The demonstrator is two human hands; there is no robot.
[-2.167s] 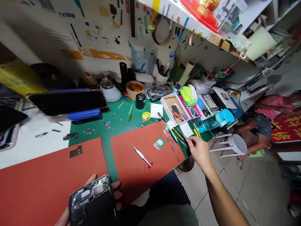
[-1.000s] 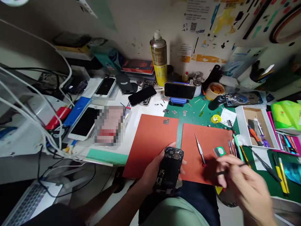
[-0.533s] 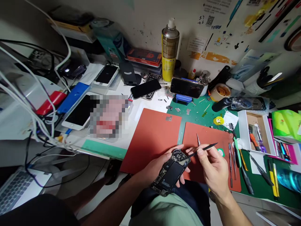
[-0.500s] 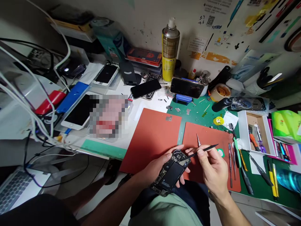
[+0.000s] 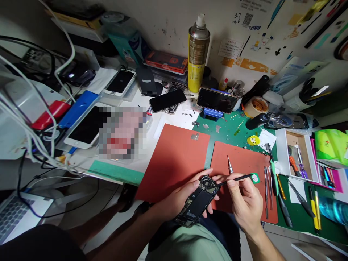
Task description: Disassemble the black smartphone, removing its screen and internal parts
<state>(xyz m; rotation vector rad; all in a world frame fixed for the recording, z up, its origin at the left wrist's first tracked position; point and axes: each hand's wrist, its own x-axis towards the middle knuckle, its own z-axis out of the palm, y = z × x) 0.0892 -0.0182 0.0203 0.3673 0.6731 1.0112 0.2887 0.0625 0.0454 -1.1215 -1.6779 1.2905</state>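
Observation:
An opened phone (image 5: 199, 203) lies tilted above my lap, its black battery and circuit board bare. My left hand (image 5: 182, 194) is closed around its edges, thumb along the left side and fingertips showing at the right. Between the thumb and fingers of my right hand (image 5: 244, 197) is a thin black spudger (image 5: 239, 178). Its tip reaches into the upper part of the phone, near the board; the exact contact point is too small to tell. A silver precision screwdriver (image 5: 230, 165) shows just beyond my right fingers, its lower end hidden by them.
Two red-brown mats (image 5: 176, 156) lie on the bench. Tweezers (image 5: 268, 188), brushes and pens are to the right, beside a white box (image 5: 284, 148) of tools. A yellow spray can (image 5: 197, 58) stands at the back. Phones (image 5: 87, 125) and white cables (image 5: 38, 134) fill the left.
The spudger has turned slightly: its rear end sits a little lower and its tip further left on the phone. Both hands keep their grips. The view has shifted slightly.

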